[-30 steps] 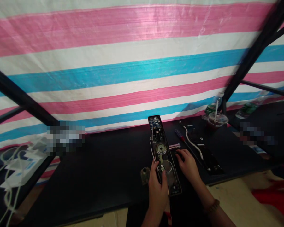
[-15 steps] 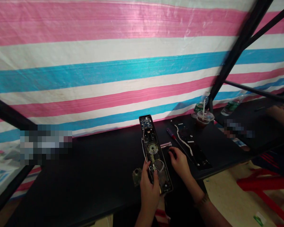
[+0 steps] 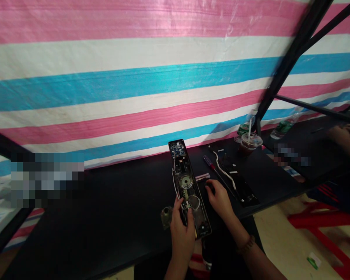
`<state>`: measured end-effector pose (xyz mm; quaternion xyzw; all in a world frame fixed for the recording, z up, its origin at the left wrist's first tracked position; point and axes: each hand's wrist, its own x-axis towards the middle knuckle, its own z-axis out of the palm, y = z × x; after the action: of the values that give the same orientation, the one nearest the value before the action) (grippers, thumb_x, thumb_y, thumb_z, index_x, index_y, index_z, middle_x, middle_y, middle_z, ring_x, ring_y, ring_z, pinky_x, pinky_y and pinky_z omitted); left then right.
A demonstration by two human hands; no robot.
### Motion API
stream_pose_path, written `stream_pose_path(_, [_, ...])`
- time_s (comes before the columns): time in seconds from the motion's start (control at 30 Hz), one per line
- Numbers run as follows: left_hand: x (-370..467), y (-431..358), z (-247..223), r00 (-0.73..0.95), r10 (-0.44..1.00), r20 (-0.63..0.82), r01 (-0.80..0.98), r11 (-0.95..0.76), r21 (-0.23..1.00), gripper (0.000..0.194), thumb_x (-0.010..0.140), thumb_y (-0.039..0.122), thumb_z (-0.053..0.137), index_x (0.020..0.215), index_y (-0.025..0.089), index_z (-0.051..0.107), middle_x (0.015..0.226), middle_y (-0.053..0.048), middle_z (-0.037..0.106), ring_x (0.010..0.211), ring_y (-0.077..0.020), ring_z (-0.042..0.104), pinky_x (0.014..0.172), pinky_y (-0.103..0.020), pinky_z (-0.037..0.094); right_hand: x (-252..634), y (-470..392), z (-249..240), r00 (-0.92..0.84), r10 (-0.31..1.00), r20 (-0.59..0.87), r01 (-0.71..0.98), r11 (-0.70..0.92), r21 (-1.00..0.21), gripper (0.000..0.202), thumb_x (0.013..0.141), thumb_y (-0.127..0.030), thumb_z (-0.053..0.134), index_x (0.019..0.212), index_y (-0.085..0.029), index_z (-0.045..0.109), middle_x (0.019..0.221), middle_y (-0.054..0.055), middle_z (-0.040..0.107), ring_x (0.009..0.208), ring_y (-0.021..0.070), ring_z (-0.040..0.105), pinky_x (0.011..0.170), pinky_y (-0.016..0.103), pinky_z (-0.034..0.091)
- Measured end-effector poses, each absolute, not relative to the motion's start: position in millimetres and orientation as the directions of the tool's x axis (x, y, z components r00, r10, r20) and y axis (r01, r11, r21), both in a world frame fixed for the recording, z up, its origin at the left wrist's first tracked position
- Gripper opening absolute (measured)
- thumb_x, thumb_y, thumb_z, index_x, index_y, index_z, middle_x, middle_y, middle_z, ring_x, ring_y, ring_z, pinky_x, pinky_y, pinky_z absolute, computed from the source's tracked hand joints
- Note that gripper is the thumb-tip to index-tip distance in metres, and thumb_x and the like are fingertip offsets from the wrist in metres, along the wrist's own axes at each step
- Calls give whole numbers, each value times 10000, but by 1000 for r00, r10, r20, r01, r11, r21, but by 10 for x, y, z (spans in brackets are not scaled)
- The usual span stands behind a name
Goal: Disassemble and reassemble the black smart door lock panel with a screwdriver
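Note:
My left hand grips the lower part of a long, narrow black device housing, its fingers wrapped round the side and thumb inside. The housing lies open, with a blue circuit board at its far end, a round part midway and thin white wires. To its right, my right hand is closed in a pinch just above the table; anything between the fingertips is too dark and small to make out. Beyond those fingertips lies a small pinkish strip. A clear, box-like part rests left of the housing.
A screwdriver and a black panel with a white cable lie to the right. Behind them stand a drink cup and a bottle. Another person's hands are at the far right, above a red stool.
The camera view has shifted slightly. My left hand keeps its hold on the housing, and my right hand stays pinched beside it, with little visible movement.

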<state>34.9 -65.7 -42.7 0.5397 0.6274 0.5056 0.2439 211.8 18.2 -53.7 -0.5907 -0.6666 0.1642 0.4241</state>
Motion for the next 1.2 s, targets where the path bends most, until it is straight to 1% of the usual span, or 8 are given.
stream_pose_path(0.17, [350,-661,-416,-293,927,236,434,-91,896,393,963,352,524,1316,181,553,1420,-174,593,1338,-299,555,1105,-485,450,2103,174,-499,62,929,366,648,241,-722,184,913,-196,512,1048,-198,638,1014,96,704,966,250,669,893,392,532])
stream_pose_path(0.43, [359,-658,-381,-310,922,230,393,-96,915,373,957,333,535,1297,188,578,1409,-158,607,1338,-295,556,1119,-476,439,2117,176,-515,44,936,348,652,238,-720,182,925,-216,505,1057,-196,628,1030,102,692,970,254,656,886,401,528])
stream_pose_path(0.57, [350,-655,-414,-300,930,211,370,-90,925,351,985,302,470,1298,182,575,1419,-159,602,1362,-276,535,1139,-472,417,2115,179,-509,43,938,343,656,232,-718,184,929,-221,501,1064,-196,624,1037,106,687,976,257,651,902,414,524])
stream_pose_path(0.63, [352,-658,-421,-302,932,199,363,-81,928,350,997,291,436,1300,174,568,1410,-164,608,1353,-268,545,1125,-464,430,2111,177,-498,34,939,343,656,238,-717,183,929,-218,496,1060,-196,623,1034,106,685,978,258,648,910,417,520])
stream_pose_path(0.8, [376,-683,-350,-303,939,165,340,-55,939,351,999,270,413,1286,174,591,1320,-154,672,1260,-259,622,1056,-427,491,2120,160,-491,23,935,353,661,251,-707,178,920,-236,507,1041,-193,630,1010,104,688,942,258,649,888,415,521])
stream_pose_path(1.03, [388,-699,-233,-320,940,120,321,-12,947,326,962,263,479,1240,190,633,1270,-127,702,1193,-262,655,1030,-408,491,2145,160,-517,-1,931,365,665,273,-695,185,925,-286,512,1031,-196,634,993,109,687,917,263,652,856,412,520])
stream_pose_path(1.1, [387,-700,-214,-332,937,114,314,-4,949,316,960,279,486,1221,189,638,1209,-125,720,1135,-259,676,1002,-398,500,2147,158,-522,-3,931,366,673,273,-688,187,927,-297,509,1028,-198,631,996,110,686,910,265,653,851,415,521])
stream_pose_path(1.2, [382,-696,-183,-349,931,106,302,5,953,276,960,305,484,1145,186,652,1070,-111,742,993,-246,705,910,-371,528,2150,156,-533,-5,930,367,678,273,-682,195,930,-305,499,1032,-199,626,1002,111,682,893,262,650,830,413,526])
